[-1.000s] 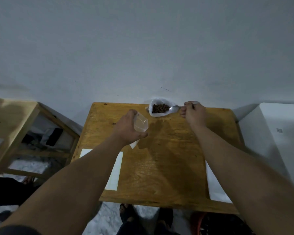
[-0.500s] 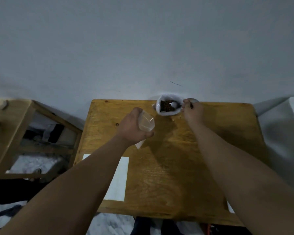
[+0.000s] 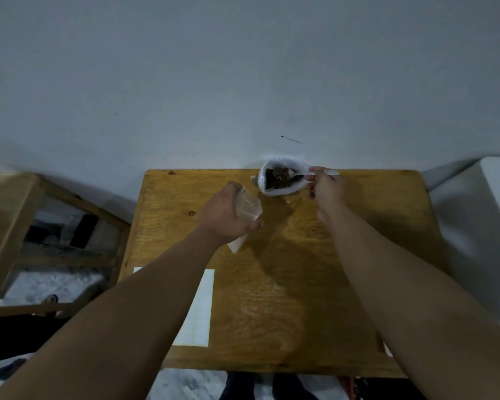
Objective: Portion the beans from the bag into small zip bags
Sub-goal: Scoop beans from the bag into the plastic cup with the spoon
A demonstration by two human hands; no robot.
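Observation:
A white bag of brown beans (image 3: pixel 280 188) stands open at the far edge of the wooden table (image 3: pixel 300 284). My right hand (image 3: pixel 325 189) pinches the handle of a metal spoon (image 3: pixel 293 176). The spoon's bowl is over the bag's mouth with beans in it. My left hand (image 3: pixel 228 213) grips a small clear zip bag (image 3: pixel 247 207), its mouth held open toward the bean bag. The zip bag's lower corner sticks out below my palm.
A white sheet (image 3: pixel 198 307) lies on the table under my left forearm. A wooden shelf unit (image 3: pixel 15 226) stands to the left, a white appliance (image 3: pixel 488 226) to the right. The wall is right behind the table.
The spoon went from beside the bag into the beans and now sits over the bag's mouth, loaded with beans. My left hand kept hold of the zip bag.

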